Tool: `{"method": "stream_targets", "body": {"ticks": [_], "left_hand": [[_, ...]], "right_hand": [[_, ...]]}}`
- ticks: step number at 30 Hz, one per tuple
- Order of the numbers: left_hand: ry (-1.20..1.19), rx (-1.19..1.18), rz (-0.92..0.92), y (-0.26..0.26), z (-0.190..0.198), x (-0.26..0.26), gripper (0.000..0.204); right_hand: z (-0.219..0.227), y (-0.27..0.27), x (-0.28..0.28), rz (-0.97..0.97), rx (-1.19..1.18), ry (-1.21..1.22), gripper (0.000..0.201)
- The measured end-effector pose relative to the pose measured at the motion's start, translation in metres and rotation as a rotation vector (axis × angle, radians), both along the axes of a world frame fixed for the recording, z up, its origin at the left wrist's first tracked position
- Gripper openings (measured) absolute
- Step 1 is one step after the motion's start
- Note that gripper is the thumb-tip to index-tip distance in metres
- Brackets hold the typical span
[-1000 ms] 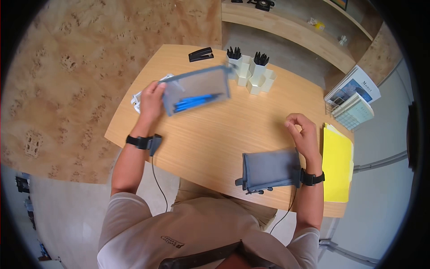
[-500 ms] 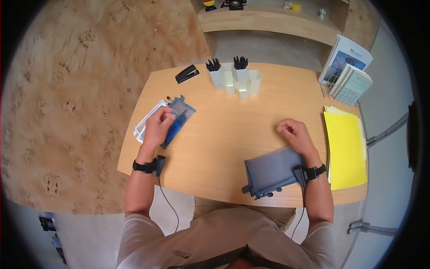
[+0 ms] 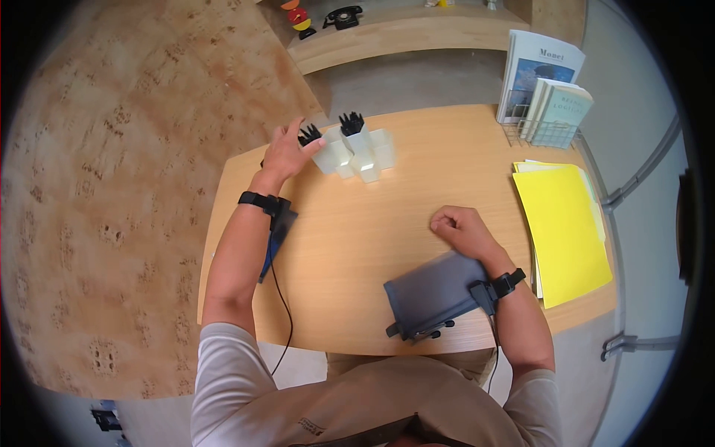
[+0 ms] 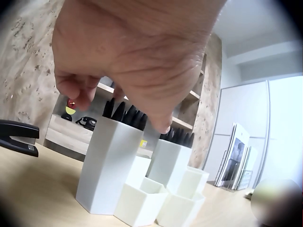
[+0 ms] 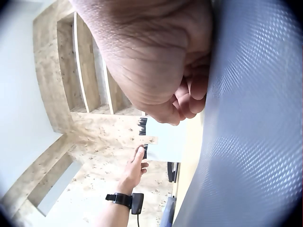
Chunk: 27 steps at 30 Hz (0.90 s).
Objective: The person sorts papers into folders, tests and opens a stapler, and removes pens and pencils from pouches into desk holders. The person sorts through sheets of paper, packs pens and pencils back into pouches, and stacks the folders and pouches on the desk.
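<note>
My left hand (image 3: 285,153) reaches over the left cup of a white hexagonal pen holder (image 3: 366,165). Its thumb and fingers are apart around the tops of the black pens (image 4: 124,115) that stand in that cup. Loosely curled and holding nothing, my right hand (image 3: 463,227) rests just beyond a grey mesh zip pouch (image 3: 436,290) near the front edge. Partly hidden under my left forearm lies a second mesh pouch (image 3: 278,240) with blue pens inside.
A black stapler (image 4: 19,137) sits left of the holder. On the right are a yellow folder (image 3: 564,231) and a wire rack (image 3: 514,134) with books. Behind the table (image 3: 350,261), a shelf (image 3: 410,41) carries a black telephone (image 3: 343,16).
My left hand laid the pouch of blue pens down at the left, let go, and moved forward to the pen holder. The right hand has stayed beside the grey pouch.
</note>
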<state>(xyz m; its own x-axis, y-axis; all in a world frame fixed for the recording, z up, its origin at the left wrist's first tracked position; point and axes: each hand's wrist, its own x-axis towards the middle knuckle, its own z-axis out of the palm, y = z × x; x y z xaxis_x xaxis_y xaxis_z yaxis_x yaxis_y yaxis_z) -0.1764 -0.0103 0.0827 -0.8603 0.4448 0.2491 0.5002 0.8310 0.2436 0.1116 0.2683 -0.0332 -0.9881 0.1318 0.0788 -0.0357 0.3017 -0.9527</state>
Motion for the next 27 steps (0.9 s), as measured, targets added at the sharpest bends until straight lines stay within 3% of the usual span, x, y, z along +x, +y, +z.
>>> {"method": "stream_targets", "body": {"ticks": [2, 8, 18, 21, 27], "left_hand": [[0.024, -0.104, -0.058, 0.005, 0.0, -0.006, 0.067], [0.13, -0.094, -0.179, 0.01, -0.009, -0.026, 0.041], [0.136, -0.056, -0.126, 0.023, -0.007, -0.028, 0.038], [0.126, -0.158, -0.097, 0.025, -0.005, -0.031, 0.038], [0.207, -0.012, -0.241, 0.02, -0.016, -0.04, 0.036]], "right_hand": [[0.005, 0.0, 0.002, 0.019, 0.028, 0.0, 0.012], [0.003, 0.0, 0.0, 0.016, 0.095, -0.007, 0.013], [0.0, 0.0, -0.001, 0.008, 0.106, 0.038, 0.014], [0.002, 0.0, -0.001, 0.011, 0.112, 0.02, 0.014], [0.002, 0.001, 0.001, 0.006, 0.107, 0.023, 0.014]]}}
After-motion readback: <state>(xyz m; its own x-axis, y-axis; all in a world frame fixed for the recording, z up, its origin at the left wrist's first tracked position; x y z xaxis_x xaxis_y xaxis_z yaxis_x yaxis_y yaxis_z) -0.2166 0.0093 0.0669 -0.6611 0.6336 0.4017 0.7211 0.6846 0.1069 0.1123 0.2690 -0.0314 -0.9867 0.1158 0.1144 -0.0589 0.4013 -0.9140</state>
